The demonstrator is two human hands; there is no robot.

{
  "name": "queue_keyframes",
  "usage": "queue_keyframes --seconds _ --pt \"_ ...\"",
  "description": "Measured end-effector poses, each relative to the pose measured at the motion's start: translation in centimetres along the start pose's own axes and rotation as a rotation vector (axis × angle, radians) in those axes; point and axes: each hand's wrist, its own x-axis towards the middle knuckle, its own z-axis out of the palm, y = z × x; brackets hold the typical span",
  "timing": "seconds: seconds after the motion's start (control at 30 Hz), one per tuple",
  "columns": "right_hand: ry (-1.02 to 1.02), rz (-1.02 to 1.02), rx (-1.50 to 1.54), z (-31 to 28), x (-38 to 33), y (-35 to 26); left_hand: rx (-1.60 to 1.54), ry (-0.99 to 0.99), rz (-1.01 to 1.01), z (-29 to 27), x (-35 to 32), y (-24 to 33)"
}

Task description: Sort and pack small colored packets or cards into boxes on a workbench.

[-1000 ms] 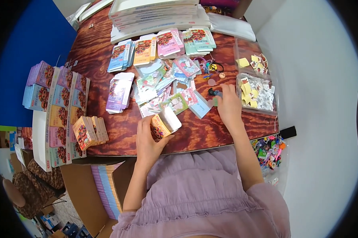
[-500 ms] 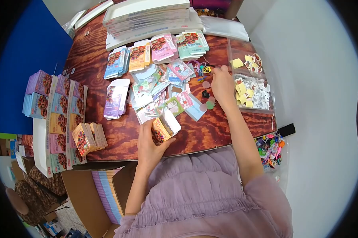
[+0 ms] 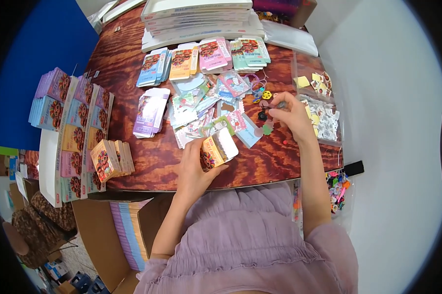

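Standing below the near edge of a glossy red-brown wood-grain worktop (image 3: 260,169), an open brown cardboard carton (image 3: 101,230) is packed with thin purple, blue and orange packages (image 3: 126,230). Just above that edge, a small orange cardboard box printed with colourful figures (image 3: 212,153) is held in the left hand (image 3: 194,164), its grip clamped on the sides, the open end and white interior turned upward. At left, similar orange boxes (image 3: 105,159) are grouped near white cardboard display trays (image 3: 49,157) lined with multicoloured boxes. At right, the right hand (image 3: 295,119) is poised near a green scalloped piece (image 3: 267,129) and a small black trinket (image 3: 262,115), thumb and fingertips brought close to each other; whether anything is pinched in that grip cannot be told. Beside it, small white packets (image 3: 328,120) are heaped in a clear plastic tray. Beyond the held box, pastel picture cards (image 3: 196,105) are piled loosely next to flat purple cartons (image 3: 150,115). Farther back, flat blue, orange, pink and green cartons (image 3: 208,56) are lined up before stacked white trays (image 3: 196,24).
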Motion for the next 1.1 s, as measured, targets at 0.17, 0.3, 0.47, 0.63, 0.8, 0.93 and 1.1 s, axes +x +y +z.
queue_keyframes --seconds 0.17,0.3,0.47,0.63,0.8,0.93,1.1 --pt "-0.336 0.063 0.501 3.0 -3.4 -2.3 0.066 -0.027 -0.029 0.4 0.0 0.1" --pt "-0.432 0.177 0.504 5.8 -4.5 -3.2 0.060 -0.005 -0.002 0.4 -0.3 0.5" --pt "-0.244 0.005 0.006 8.0 -5.5 -2.0 0.103 0.038 0.041 0.3 -0.8 0.3" --pt "-0.305 -0.229 -0.317 8.9 -6.6 -3.1 0.135 0.055 0.027 0.5 -1.3 -0.2" --pt "-0.223 -0.418 -0.475 10.4 -7.1 -4.3 0.131 0.036 0.025 0.7 -1.4 0.0" --pt "-0.205 -0.317 -0.455 10.3 -7.5 -4.4 0.106 0.065 0.014 0.7 -1.6 -0.2" --pt "-0.078 -0.453 -0.443 10.2 -7.7 -4.0 0.034 0.085 0.009 0.9 -1.2 0.4"
